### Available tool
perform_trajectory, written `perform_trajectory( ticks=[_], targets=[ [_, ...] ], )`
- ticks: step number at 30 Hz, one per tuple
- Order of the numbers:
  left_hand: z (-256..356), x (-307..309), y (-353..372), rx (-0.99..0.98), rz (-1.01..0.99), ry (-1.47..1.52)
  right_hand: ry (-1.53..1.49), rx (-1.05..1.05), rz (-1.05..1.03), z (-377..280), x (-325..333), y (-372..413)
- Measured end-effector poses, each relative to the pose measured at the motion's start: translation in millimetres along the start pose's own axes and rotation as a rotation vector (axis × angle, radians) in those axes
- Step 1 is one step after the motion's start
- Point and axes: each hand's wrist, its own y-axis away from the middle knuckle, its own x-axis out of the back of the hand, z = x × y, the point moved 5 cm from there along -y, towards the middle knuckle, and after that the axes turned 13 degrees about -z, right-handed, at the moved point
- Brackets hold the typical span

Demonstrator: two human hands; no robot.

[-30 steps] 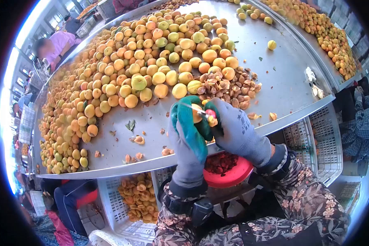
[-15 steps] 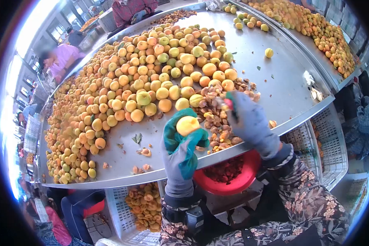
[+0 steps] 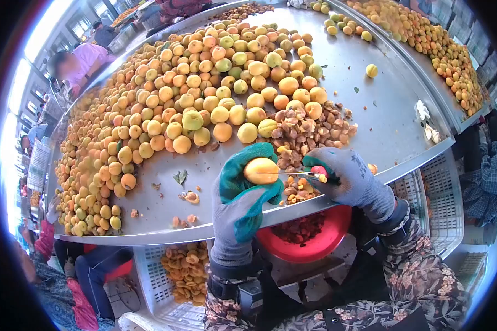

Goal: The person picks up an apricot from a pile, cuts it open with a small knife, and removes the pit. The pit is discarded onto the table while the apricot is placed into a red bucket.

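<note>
Left hand [image 3: 240, 204] grip cups a likely soft, bruisable apricot [image 3: 260, 170] by its sides while right hand [image 3: 350, 179] grip pinches a small knife [image 3: 298, 174] against it.

I get bright daylight, strongest from beyond the left end of the steel table [image 3: 381, 110], where the picture blows out to bluish white. The table's bare metal shows a soft sheen, and the apricots [image 3: 204, 83] on it cast short, faint shadows. The fisheye bends the table's rim into a curve, a black vignette rings everything, and detail softens past the table's far end; its middle is sharp
</note>
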Motion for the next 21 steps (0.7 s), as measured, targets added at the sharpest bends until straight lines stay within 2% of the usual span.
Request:
perform_trajectory(
  ticks=[3,7,10,12,16,18,19,21],
  targets=[
    [0.5,-0.8,1.4,0.022,-0.013,-0.131,0.048,-0.033,-0.017,-2.2,-0.8,1.3],
    [3.9,-0.6,4.4,0.026,-0.031,-0.121,0.181,-0.085,-0.034,-4.2,-3.9,1.0],
    [8.1,-3.3,6.5,-0.024,-0.065,-0.121,0.167,-0.076,-0.022,-4.7,-6.7,1.0],
    [5.3,-0.5,5.7,0.017,-0.129,-0.001,0.152,-0.062,-0.03,-6.2,-7.1,0.9],
    [8.6,-9.5,0.6,-0.027,-0.073,-0.061,0.183,-0.08,-0.029,-7.2,-1.9,2.4],
    [16.8,-10.5,3.9,-0.182,0.066,-0.85,0.22,-0.081,-0.008,-9.7,1.4,3.6],
    [16.9,-11.8,3.3,-0.175,0.061,-0.85,0.257,-0.08,0.009,-11.7,2.6,4.5],
    [28.0,-23.9,5.8,-0.349,0.129,-1.368,0.278,-0.115,-0.011,-13.4,3.1,5.2]
  ],
)
